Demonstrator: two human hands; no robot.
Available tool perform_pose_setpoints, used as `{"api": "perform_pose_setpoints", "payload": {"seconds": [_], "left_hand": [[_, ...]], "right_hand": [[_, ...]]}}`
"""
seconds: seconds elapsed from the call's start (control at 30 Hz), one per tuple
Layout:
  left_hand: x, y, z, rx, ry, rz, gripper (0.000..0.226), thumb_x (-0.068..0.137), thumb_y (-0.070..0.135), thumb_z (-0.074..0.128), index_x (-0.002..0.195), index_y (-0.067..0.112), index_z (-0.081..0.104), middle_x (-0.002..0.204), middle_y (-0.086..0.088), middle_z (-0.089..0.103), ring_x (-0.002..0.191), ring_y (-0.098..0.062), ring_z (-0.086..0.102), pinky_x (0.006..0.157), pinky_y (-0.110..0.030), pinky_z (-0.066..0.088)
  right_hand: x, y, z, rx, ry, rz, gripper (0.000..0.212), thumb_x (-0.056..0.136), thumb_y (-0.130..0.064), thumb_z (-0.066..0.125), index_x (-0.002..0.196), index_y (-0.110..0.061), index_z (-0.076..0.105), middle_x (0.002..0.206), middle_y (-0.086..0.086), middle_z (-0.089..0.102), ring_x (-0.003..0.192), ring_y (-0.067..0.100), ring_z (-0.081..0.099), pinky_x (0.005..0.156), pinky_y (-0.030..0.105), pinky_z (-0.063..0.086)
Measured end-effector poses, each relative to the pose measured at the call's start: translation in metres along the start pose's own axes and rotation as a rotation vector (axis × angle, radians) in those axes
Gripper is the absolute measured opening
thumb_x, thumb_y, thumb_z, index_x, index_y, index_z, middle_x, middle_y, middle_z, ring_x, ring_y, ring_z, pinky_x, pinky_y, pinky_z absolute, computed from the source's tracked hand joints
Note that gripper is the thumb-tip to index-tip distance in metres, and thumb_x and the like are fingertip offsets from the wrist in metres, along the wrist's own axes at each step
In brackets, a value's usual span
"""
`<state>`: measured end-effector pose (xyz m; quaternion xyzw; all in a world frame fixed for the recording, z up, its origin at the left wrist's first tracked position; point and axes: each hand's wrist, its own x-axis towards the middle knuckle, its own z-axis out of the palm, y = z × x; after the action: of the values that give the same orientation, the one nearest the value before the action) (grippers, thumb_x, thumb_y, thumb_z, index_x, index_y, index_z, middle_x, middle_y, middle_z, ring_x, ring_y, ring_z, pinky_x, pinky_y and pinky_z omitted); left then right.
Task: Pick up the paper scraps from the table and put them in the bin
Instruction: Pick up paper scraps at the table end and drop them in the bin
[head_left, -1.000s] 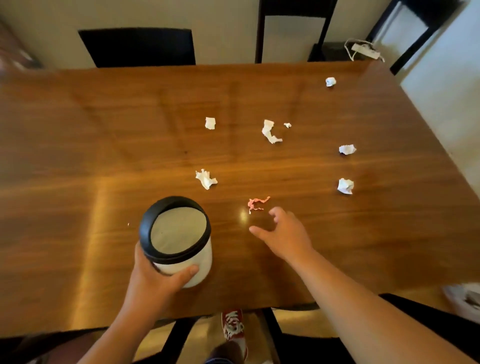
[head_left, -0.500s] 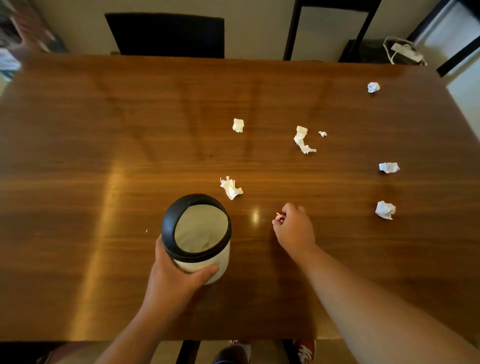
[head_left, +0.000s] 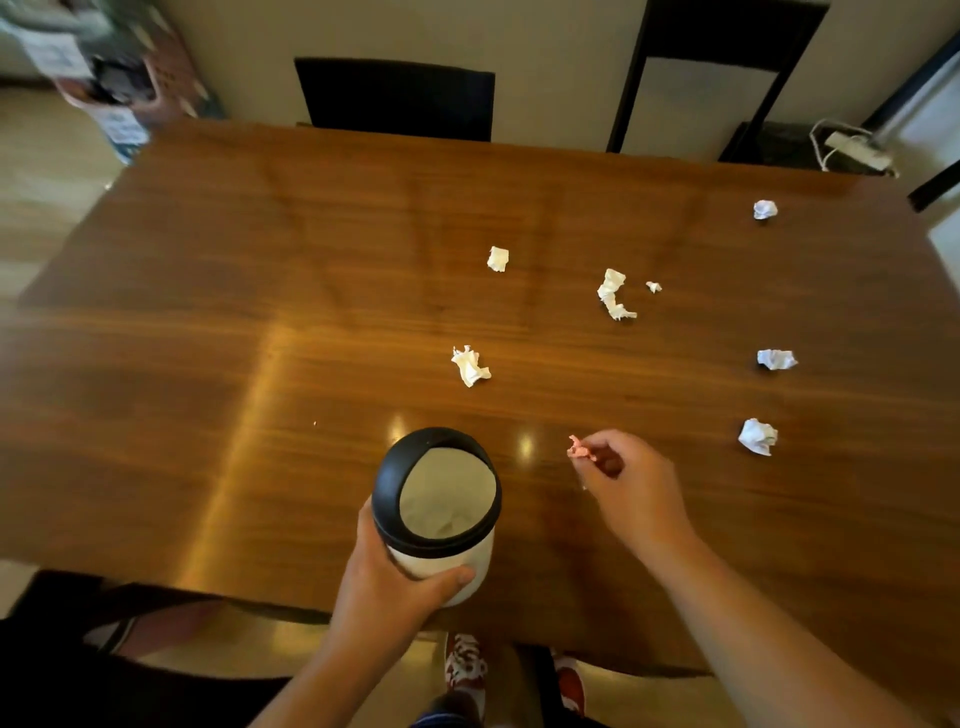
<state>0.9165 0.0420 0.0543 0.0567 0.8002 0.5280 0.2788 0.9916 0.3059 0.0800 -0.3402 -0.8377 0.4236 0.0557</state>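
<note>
A small white bin (head_left: 441, 558) with a black ring lid stands near the table's front edge, and my left hand (head_left: 387, 587) grips its side. My right hand (head_left: 631, 486), just right of the bin, pinches a small pink paper scrap (head_left: 578, 448) lifted off the wooden table (head_left: 260, 322). Several white crumpled scraps lie on the table: one (head_left: 470, 366) behind the bin, one (head_left: 498, 258) farther back, a long one (head_left: 613, 294) with a tiny bit (head_left: 653, 286) beside it, and others at the right (head_left: 758, 436) (head_left: 776, 358) (head_left: 765, 209).
Two dark chairs (head_left: 397, 96) (head_left: 727, 67) stand behind the table's far edge. A power strip with cord (head_left: 852, 150) lies at the back right. A cluttered basket (head_left: 119, 78) is on the floor at the back left. My shoes (head_left: 467, 667) show below the front edge.
My right hand reached the pink scrap, closed on it and lifted it off the table toward the bin. The left hand has kept hold of the bin.
</note>
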Motion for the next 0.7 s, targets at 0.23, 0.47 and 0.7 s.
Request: {"api": "perform_pose_setpoints", "payload": {"seconds": [0.23, 0.47, 0.7], "left_hand": [[-0.037, 0.005, 0.039, -0.053, 0.006, 0.015, 0.102, 0.041, 0.054, 0.096, 0.124, 0.061, 0.037, 0.118, 0.023, 0.063, 0.107, 0.016, 0.057, 0.088, -0.023, 0.05], [-0.058, 0.022, 0.069, -0.154, 0.008, 0.061, 0.107, 0.038, 0.062, 0.099, 0.127, 0.061, 0.041, 0.12, 0.03, 0.064, 0.111, 0.005, 0.063, 0.094, -0.034, 0.055], [-0.06, 0.022, 0.064, -0.107, 0.097, 0.058, 0.106, 0.036, 0.066, 0.097, 0.123, 0.07, 0.037, 0.122, 0.028, 0.063, 0.114, 0.005, 0.06, 0.099, -0.038, 0.053]], "right_hand": [[-0.069, -0.092, -0.126, 0.318, 0.475, -0.507, 0.02, 0.088, -0.029, 0.067, 0.103, -0.041, 0.063, 0.095, -0.021, 0.069, 0.086, 0.003, 0.068, 0.067, 0.008, 0.052], [-0.089, -0.071, -0.069, -0.125, -0.187, -0.476, 0.043, 0.084, -0.039, 0.069, 0.126, -0.038, 0.057, 0.118, -0.026, 0.047, 0.098, -0.009, 0.048, 0.081, 0.014, 0.047], [-0.066, -0.035, -0.085, -0.106, -0.151, -0.402, 0.044, 0.076, -0.058, 0.063, 0.118, -0.048, 0.055, 0.1, -0.034, 0.046, 0.09, -0.011, 0.048, 0.062, 0.01, 0.036]]}}
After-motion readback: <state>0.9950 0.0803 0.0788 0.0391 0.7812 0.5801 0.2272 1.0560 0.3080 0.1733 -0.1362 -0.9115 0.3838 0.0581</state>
